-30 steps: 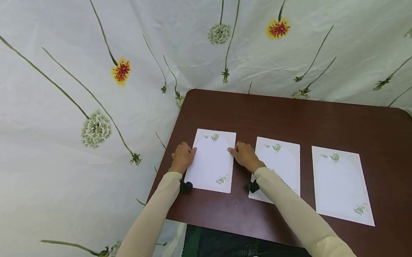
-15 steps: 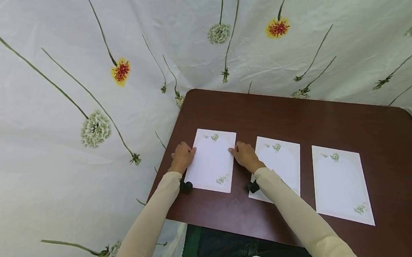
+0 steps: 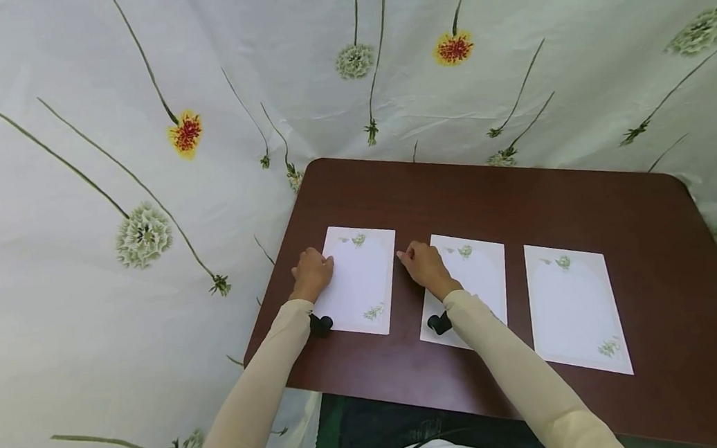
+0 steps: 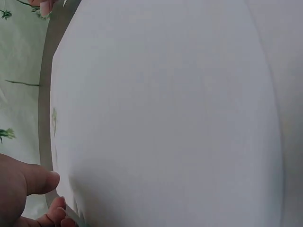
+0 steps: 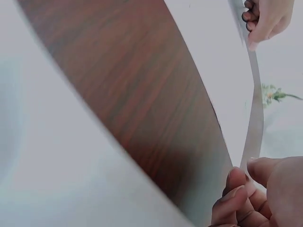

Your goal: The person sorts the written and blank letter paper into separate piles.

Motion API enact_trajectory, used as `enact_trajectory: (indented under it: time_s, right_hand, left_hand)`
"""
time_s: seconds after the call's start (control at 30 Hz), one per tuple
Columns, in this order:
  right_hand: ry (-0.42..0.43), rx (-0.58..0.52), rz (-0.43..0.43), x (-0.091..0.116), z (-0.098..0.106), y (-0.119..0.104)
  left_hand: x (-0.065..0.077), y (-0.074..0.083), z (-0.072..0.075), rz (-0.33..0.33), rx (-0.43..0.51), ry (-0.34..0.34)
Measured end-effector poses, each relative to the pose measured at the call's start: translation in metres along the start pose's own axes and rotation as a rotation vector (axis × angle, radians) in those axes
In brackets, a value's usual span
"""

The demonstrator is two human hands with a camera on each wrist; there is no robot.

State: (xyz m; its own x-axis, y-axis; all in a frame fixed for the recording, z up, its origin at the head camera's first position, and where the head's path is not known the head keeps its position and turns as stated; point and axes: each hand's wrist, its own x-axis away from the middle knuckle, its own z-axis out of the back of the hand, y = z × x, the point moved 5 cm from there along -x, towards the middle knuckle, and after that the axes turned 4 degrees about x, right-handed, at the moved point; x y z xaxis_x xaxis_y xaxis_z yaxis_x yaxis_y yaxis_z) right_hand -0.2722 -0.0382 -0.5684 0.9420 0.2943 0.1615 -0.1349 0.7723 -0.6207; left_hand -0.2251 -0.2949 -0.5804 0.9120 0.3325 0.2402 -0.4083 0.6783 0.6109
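Observation:
A white sheet of paper (image 3: 362,279) with a printed green flower motif lies flat on the left of the table. My left hand (image 3: 312,274) is at its left edge; the left wrist view shows a small gap between the thumb (image 4: 45,178) and the curled fingers. My right hand (image 3: 425,268) hovers or rests just right of that sheet, apart from its edge, with fingers loosely curled and nothing held. Under the right wrist lies a second matching sheet (image 3: 474,271), partly hidden by the forearm. A third sheet (image 3: 576,306) lies farther right.
The dark brown table (image 3: 487,194) has rounded far corners, and its left edge runs close beside my left hand. A pale cloth with printed flowers (image 3: 54,245) hangs behind and to the left. Small black devices (image 3: 322,324) sit at both wrists.
The right thumb has come off the left sheet's right edge, leaving a small gap. The left hand stays by the left edge. The head view has turned slightly right; the sheets lie as before.

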Motion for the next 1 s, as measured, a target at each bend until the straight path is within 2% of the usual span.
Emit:
enact_trajectory:
  time_s: [0.2,0.57,0.8,1.0]
  right_hand:
    - [0.054,0.001,-0.071,0.014,0.030,0.034]
    - [0.119,0.040,-0.208,0.042,0.075,0.098]
    - [0.141,0.035,-0.315,0.065,0.094,0.139]
    - [0.145,0.091,-0.350,0.081,0.100,0.157]
  left_hand:
    - [0.003,0.029,-0.020,-0.048,-0.034,-0.019]
    - [0.012,0.080,-0.052,-0.208,-0.094,-0.071]
    - [0.022,0.119,-0.092,-0.281,-0.122,-0.137]
    - [0.034,0.143,-0.123,-0.341,-0.137,-0.195]
